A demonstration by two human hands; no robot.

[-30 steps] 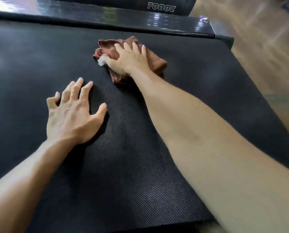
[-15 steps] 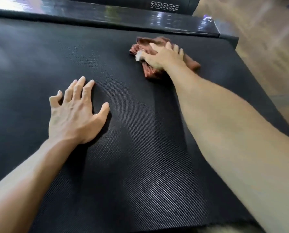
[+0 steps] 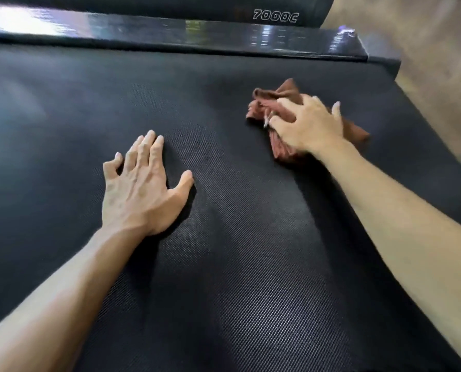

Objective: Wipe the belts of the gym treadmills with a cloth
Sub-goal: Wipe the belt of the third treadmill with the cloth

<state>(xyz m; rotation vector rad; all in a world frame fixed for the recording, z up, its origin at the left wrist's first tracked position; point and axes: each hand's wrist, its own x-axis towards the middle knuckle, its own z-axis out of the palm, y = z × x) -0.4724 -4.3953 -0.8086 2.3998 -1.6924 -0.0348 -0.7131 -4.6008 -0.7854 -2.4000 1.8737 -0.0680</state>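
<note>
A black textured treadmill belt (image 3: 224,264) fills most of the view. On its far right part lies a crumpled reddish-brown cloth (image 3: 266,104). My right hand (image 3: 307,124) lies on top of the cloth with its fingers curled into the fabric, gripping it against the belt. My left hand (image 3: 140,189) rests flat on the belt to the left, fingers straight and slightly spread, holding nothing. Part of the cloth is hidden under my right hand.
A glossy black side rail (image 3: 224,36) runs along the belt's far edge, with a dark cover marked "7000C" (image 3: 276,16) behind it. Wooden floor (image 3: 425,49) shows beyond the belt's right edge.
My right hand has dragged the cloth across the belt to the right and a little nearer to me. My left hand has stayed pressed on the belt.
</note>
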